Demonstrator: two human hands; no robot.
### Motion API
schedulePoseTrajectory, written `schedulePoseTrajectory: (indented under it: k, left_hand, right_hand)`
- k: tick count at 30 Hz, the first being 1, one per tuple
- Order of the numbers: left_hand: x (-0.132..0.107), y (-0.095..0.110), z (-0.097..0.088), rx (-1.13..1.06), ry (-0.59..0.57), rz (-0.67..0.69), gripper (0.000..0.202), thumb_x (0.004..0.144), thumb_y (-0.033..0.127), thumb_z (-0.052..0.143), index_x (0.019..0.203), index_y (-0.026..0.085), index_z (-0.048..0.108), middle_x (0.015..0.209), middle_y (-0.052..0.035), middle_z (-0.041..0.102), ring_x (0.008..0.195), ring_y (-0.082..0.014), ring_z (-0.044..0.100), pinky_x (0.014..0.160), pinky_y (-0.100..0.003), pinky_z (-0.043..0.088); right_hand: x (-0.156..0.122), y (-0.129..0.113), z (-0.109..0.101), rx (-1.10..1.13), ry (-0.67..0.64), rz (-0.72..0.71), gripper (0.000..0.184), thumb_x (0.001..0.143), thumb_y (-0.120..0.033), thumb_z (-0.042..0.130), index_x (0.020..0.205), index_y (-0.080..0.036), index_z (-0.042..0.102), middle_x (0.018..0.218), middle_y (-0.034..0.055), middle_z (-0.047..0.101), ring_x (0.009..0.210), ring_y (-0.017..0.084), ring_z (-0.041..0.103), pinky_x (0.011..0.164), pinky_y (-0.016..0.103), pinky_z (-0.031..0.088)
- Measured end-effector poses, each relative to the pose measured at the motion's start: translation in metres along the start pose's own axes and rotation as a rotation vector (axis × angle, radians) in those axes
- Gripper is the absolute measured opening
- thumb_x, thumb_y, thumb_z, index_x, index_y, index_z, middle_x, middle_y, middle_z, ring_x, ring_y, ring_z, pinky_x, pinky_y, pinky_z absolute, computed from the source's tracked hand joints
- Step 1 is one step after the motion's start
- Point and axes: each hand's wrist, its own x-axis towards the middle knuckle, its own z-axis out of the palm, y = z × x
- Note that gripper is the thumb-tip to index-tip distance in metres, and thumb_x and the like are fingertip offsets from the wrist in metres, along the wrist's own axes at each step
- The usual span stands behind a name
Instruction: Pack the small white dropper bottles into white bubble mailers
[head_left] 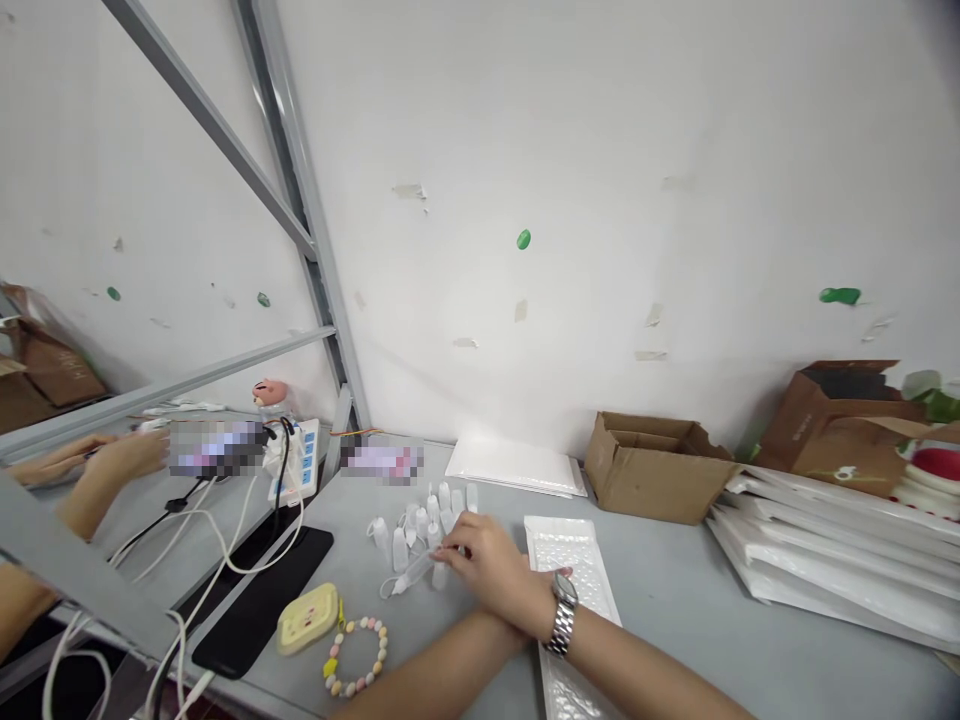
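Observation:
My right hand [484, 560], a metal-banded watch [562, 612] on its wrist, reaches across to the left and pinches the end of a small translucent squeeze bottle [417, 572]. The bottle lies tilted, its white tip and loop pointing left. Several similar squeeze bottles [421, 520] stand and lie in a cluster just behind it. Underneath the right wrist crosses my left forearm, and my left hand [564, 573] is mostly hidden there, with only a bit of its fingers showing over a white bubble mailer [574, 545].
At the right are stacked white mailers [817, 560], a cardboard box [652, 470] and a brown paper bag [832, 430]. To the left lie a black phone [259, 605], a yellow case [308, 619], a bead bracelet [379, 655], cables and a power strip [306, 465]. Another person's hands [124, 460] work beyond the metal frame.

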Motion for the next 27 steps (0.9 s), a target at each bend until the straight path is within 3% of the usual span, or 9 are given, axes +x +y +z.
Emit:
schedulePoseTrajectory:
  k: [3, 4, 6, 8, 10, 18, 24, 27]
  left_hand:
    - [0.001, -0.003, 0.006, -0.094, -0.060, 0.007, 0.037, 0.088, 0.047, 0.033, 0.090, 0.023, 0.062, 0.080, -0.0064, 0.065, 0.100, -0.0265, 0.057, 0.089, -0.037, 0.044]
    - [0.001, -0.006, 0.004, -0.113, -0.189, -0.047, 0.030, 0.081, 0.048, 0.049, 0.087, 0.022, 0.063, 0.080, -0.0051, 0.065, 0.096, -0.0265, 0.059, 0.088, -0.036, 0.045]
    - [0.003, -0.010, -0.004, -0.122, -0.273, -0.083, 0.033, 0.060, 0.043, 0.074, 0.078, 0.016, 0.065, 0.075, -0.0046, 0.066, 0.085, -0.0276, 0.062, 0.081, -0.037, 0.047]
    - [0.002, -0.013, -0.011, -0.153, -0.324, -0.104, 0.043, 0.046, 0.037, 0.082, 0.077, 0.013, 0.065, 0.074, -0.0052, 0.068, 0.075, -0.0252, 0.063, 0.074, -0.035, 0.047]
    - [-0.001, -0.013, -0.014, -0.178, -0.360, -0.130, 0.045, 0.041, 0.034, 0.084, 0.075, 0.012, 0.066, 0.072, -0.0053, 0.069, 0.068, -0.0215, 0.062, 0.068, -0.031, 0.046]
    - [-0.006, -0.013, -0.009, -0.127, -0.481, -0.168, 0.042, 0.042, 0.036, 0.084, 0.073, 0.012, 0.067, 0.071, -0.0047, 0.069, 0.063, -0.0178, 0.060, 0.063, -0.028, 0.043]
    - [0.000, -0.017, -0.010, -0.092, -0.456, -0.103, 0.050, 0.052, 0.059, 0.071, 0.069, 0.012, 0.065, 0.061, -0.0020, 0.064, 0.061, -0.0170, 0.057, 0.061, -0.026, 0.039]
    - [0.000, -0.017, -0.010, -0.094, -0.486, -0.068, 0.057, 0.059, 0.066, 0.063, 0.077, 0.012, 0.067, 0.065, -0.0036, 0.066, 0.070, -0.0208, 0.059, 0.070, -0.029, 0.040]
  right_hand:
    - [-0.012, 0.014, -0.029, 0.161, 0.259, 0.014, 0.025, 0.087, -0.035, 0.049, 0.076, -0.019, 0.064, 0.081, 0.0035, 0.061, 0.076, 0.015, 0.056, 0.068, 0.025, 0.043]
    - [-0.017, 0.021, -0.041, 0.190, 0.334, 0.027, 0.026, 0.087, -0.037, 0.048, 0.077, -0.018, 0.063, 0.081, 0.0037, 0.061, 0.076, 0.015, 0.056, 0.067, 0.025, 0.043]
    - [-0.028, 0.039, -0.067, 0.202, 0.462, 0.083, 0.027, 0.087, -0.039, 0.046, 0.079, -0.019, 0.062, 0.077, 0.0035, 0.063, 0.072, 0.016, 0.057, 0.065, 0.025, 0.043]
    - [-0.041, 0.055, -0.089, 0.181, 0.568, 0.145, 0.028, 0.086, -0.042, 0.046, 0.080, -0.019, 0.062, 0.077, 0.0041, 0.064, 0.071, 0.017, 0.058, 0.064, 0.026, 0.044]
    - [-0.053, 0.069, -0.105, 0.148, 0.635, 0.181, 0.030, 0.084, -0.044, 0.047, 0.080, -0.019, 0.063, 0.078, 0.0052, 0.066, 0.072, 0.018, 0.059, 0.065, 0.027, 0.044]
    - [-0.080, 0.088, -0.113, 0.113, 0.593, 0.249, 0.035, 0.081, -0.050, 0.049, 0.073, -0.020, 0.066, 0.074, 0.0055, 0.068, 0.069, 0.019, 0.061, 0.064, 0.028, 0.046]
    - [-0.084, 0.094, -0.115, 0.150, 0.486, 0.365, 0.032, 0.077, -0.048, 0.052, 0.070, -0.019, 0.064, 0.069, 0.0044, 0.067, 0.068, 0.019, 0.059, 0.064, 0.029, 0.044]
    - [-0.085, 0.094, -0.110, 0.279, 0.434, 0.427, 0.028, 0.074, -0.045, 0.055, 0.079, -0.019, 0.061, 0.065, 0.0022, 0.065, 0.062, 0.017, 0.058, 0.058, 0.028, 0.044]
